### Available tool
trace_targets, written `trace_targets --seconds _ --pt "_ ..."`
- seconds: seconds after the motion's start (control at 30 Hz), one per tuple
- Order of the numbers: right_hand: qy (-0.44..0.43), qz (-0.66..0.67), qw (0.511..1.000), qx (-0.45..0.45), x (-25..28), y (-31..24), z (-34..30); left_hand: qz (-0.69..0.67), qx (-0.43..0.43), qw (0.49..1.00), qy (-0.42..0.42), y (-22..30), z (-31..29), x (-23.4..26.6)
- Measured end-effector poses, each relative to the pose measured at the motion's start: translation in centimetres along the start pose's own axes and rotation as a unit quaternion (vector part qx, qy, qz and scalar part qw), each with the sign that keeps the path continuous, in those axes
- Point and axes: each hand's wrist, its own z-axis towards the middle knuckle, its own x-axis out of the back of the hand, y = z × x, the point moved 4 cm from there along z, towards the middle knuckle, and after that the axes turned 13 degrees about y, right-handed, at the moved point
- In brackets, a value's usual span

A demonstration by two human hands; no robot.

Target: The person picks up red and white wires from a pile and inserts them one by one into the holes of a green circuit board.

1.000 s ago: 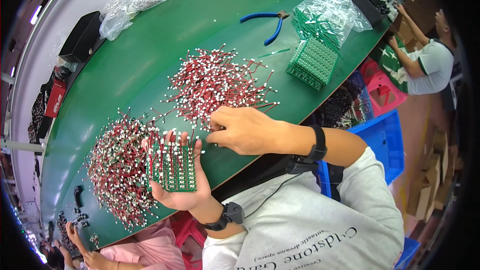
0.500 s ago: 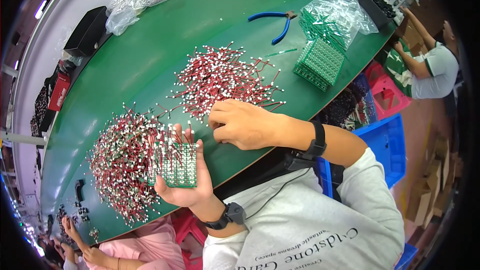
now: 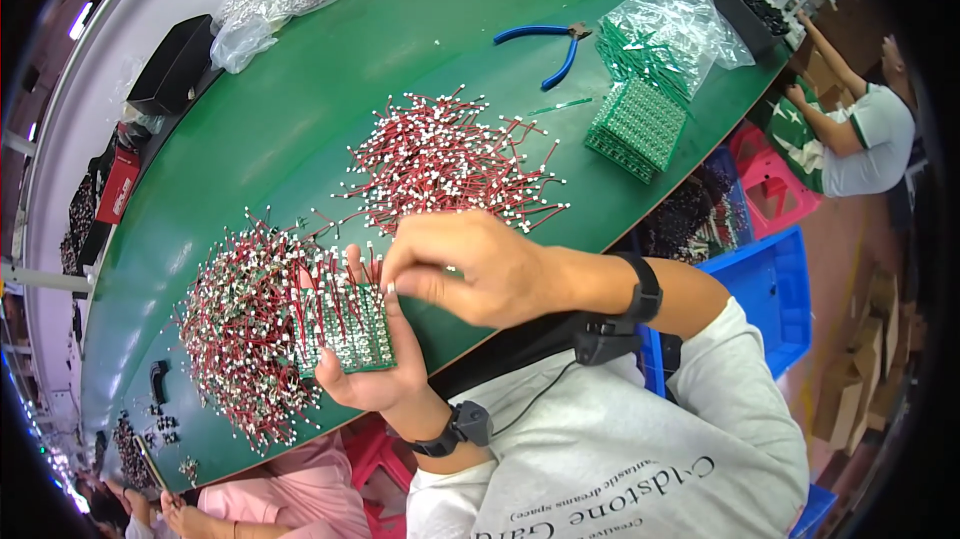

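Observation:
My left hand [image 3: 385,384] holds a green circuit board panel [image 3: 365,344] from below, thumb at one side and fingers at the other. Several red wire leads with white connectors stand up from the panel's far and left part. My right hand [image 3: 465,264] is pinched at the panel's upper right corner, a small white connector showing at its fingertips; the rest of that wire lead is hidden. Beyond the right hand lies a loose heap of red wire leads [image 3: 425,164]. A larger heap of wired boards [image 3: 240,329] sits left of the panel, partly touching it.
Blue-handled cutters [image 3: 565,64] lie on the green table [image 3: 300,119]. At right are a stack of green panels [image 3: 640,129], green strips [image 3: 640,59] and a clear plastic bag [image 3: 690,19]. A blue bin [image 3: 765,299] stands by my right elbow. Other people work at both sides.
My right hand has moved left and nearer, from the edge of the wire lead heap to the panel's corner. My left hand and the panel have barely shifted.

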Motion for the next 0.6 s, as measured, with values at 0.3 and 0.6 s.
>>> trace_targets --seconds 0.3,0.6 --pt "-0.065 -0.109 0.992 0.012 -3.2 1.5 -3.6 0.055 -0.016 0.997 -0.042 0.0 -1.2 -1.0" --pt "-0.065 -0.147 0.985 0.053 -3.8 1.7 -4.3 0.086 -0.04 0.994 -0.059 -0.2 -1.6 -1.6"
